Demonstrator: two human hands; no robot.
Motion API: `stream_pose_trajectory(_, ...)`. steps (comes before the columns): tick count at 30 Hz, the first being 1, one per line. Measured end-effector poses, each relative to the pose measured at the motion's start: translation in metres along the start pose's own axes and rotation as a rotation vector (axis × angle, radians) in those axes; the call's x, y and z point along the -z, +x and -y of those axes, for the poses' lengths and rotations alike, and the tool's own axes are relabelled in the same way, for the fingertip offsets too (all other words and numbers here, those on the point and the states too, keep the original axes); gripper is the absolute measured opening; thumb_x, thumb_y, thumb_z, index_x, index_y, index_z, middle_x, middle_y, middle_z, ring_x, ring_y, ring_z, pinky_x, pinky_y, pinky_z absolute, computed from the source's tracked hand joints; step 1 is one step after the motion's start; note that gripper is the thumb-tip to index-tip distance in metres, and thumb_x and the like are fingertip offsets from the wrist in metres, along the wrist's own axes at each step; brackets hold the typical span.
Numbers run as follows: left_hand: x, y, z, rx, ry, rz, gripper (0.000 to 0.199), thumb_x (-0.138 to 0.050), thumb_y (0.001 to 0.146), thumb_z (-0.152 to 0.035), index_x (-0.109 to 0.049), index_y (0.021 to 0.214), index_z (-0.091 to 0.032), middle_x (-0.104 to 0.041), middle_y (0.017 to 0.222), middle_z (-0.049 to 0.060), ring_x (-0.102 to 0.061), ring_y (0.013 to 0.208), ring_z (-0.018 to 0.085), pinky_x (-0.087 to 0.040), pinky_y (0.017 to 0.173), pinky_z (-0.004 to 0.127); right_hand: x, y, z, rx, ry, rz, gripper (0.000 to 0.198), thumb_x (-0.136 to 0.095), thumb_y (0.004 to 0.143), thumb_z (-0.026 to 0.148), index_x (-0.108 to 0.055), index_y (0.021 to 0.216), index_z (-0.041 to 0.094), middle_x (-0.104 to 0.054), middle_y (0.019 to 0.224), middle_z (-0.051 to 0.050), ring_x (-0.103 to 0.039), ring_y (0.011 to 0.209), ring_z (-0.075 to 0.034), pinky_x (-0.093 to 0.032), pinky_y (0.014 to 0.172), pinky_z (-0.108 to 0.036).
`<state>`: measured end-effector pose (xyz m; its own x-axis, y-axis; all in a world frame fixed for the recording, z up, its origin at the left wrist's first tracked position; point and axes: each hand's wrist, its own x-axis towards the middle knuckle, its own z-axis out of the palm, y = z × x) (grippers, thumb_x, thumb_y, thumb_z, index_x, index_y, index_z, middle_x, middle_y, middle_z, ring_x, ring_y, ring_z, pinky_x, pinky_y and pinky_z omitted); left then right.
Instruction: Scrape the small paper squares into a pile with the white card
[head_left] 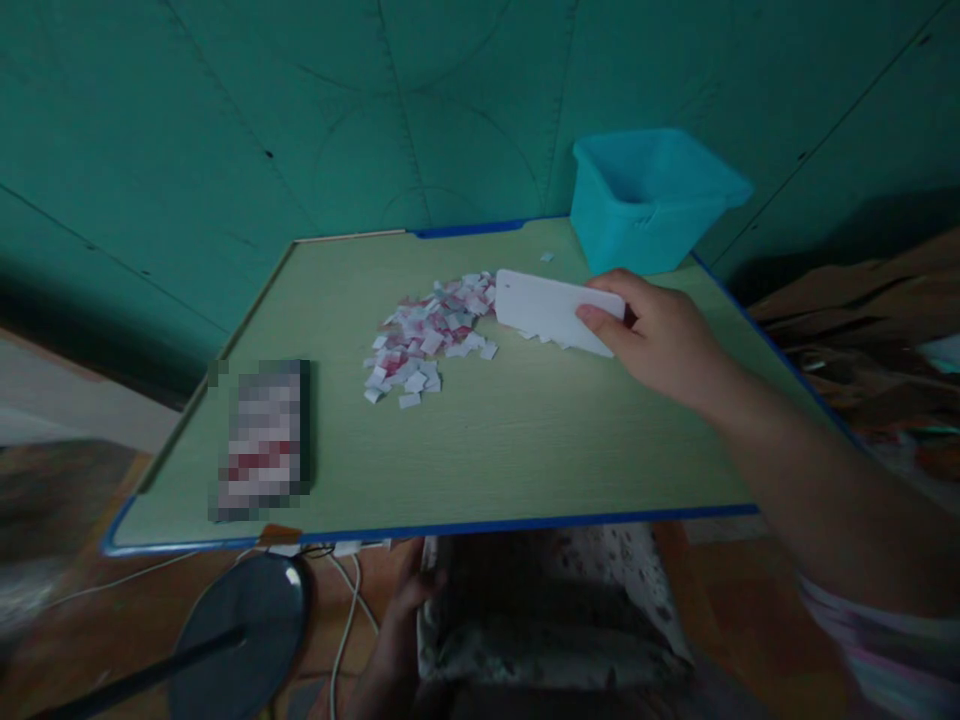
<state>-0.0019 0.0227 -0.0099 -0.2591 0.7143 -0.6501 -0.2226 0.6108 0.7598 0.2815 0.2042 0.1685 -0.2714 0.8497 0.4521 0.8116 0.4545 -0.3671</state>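
My right hand (641, 325) is closed on the right end of a flat white rectangular board (546, 305) with a small hole near its far left corner. The board is tilted over the table, and several white scraps stick out under its lower edge. Left of it lies a loose pile of small cut paper pieces (435, 325), white and pinkish. Below the table's front edge, in shadow, my left hand (411, 595) grips the left side of a floral-patterned fabric bin (555, 650) with a dark inside; its fingers are partly hidden.
A turquoise plastic bin (630, 225) stands at the table's back right corner, near one stray scrap (547, 257). A pixelated dark-edged object (262, 440) lies front left on the blue-edged table (450, 470). Below are a grey round base (240, 640) and white cables (349, 610).
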Motion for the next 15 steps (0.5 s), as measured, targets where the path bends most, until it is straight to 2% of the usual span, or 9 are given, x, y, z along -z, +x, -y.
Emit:
stream_pose_trajectory(5, -0.008, -0.005, -0.008, -0.025, -0.01, 0.008, 0.025, -0.065, 0.027, -0.012, -0.057, 0.047, -0.025, -0.067, 0.059, 0.001, -0.06, 0.085, 0.029, -0.047, 0.075, 0.034, 0.002, -0.001, 0.002, 0.0, -0.011, -0.059, 0.026, -0.043, 0.081, 0.038, -0.056, 0.094, 0.019, -0.062, 0.074, -0.004, -0.053, 0.059, -0.014, -0.035, 0.05, -0.026)
stream_pose_trajectory(8, -0.014, -0.01, -0.015, 0.003, -0.076, -0.004, 0.023, -0.062, 0.026, -0.012, -0.057, 0.044, -0.025, -0.068, 0.058, -0.001, -0.062, 0.073, 0.024, -0.048, 0.069, 0.029, -0.001, -0.002, 0.003, 0.02, -0.009, -0.026, 0.026, -0.043, 0.081, 0.038, -0.057, 0.094, 0.02, -0.063, 0.076, -0.005, -0.055, 0.061, -0.015, -0.035, 0.05, -0.025)
stream_pose_trajectory(10, -0.016, -0.012, -0.015, 0.045, -0.107, 0.04, 0.025, -0.061, 0.026, -0.011, -0.06, 0.046, -0.025, -0.069, 0.058, -0.002, -0.062, 0.068, 0.022, -0.049, 0.065, 0.028, -0.001, -0.003, 0.005, 0.025, 0.005, 0.01, 0.026, -0.044, 0.081, 0.038, -0.057, 0.094, 0.02, -0.064, 0.076, -0.005, -0.055, 0.062, -0.015, -0.035, 0.05, -0.025)
stream_pose_trajectory(12, -0.017, -0.013, -0.011, 0.033, -0.12, 0.066, 0.026, -0.062, 0.028, -0.012, -0.063, 0.05, -0.024, -0.071, 0.063, -0.002, -0.063, 0.071, 0.023, -0.049, 0.066, 0.028, 0.002, -0.003, 0.006, 0.015, 0.025, 0.028, 0.025, -0.045, 0.08, 0.038, -0.058, 0.094, 0.021, -0.064, 0.077, -0.005, -0.056, 0.062, -0.016, -0.036, 0.051, -0.026)
stream_pose_trajectory(15, -0.014, -0.01, -0.002, -0.078, -0.132, -0.05, 0.024, -0.064, 0.032, -0.015, -0.064, 0.054, -0.025, -0.071, 0.068, -0.001, -0.061, 0.088, 0.026, -0.045, 0.078, 0.029, 0.007, -0.004, 0.009, -0.016, 0.041, 0.012, 0.026, -0.046, 0.08, 0.039, -0.059, 0.093, 0.021, -0.064, 0.077, -0.004, -0.056, 0.063, -0.016, -0.037, 0.053, -0.027)
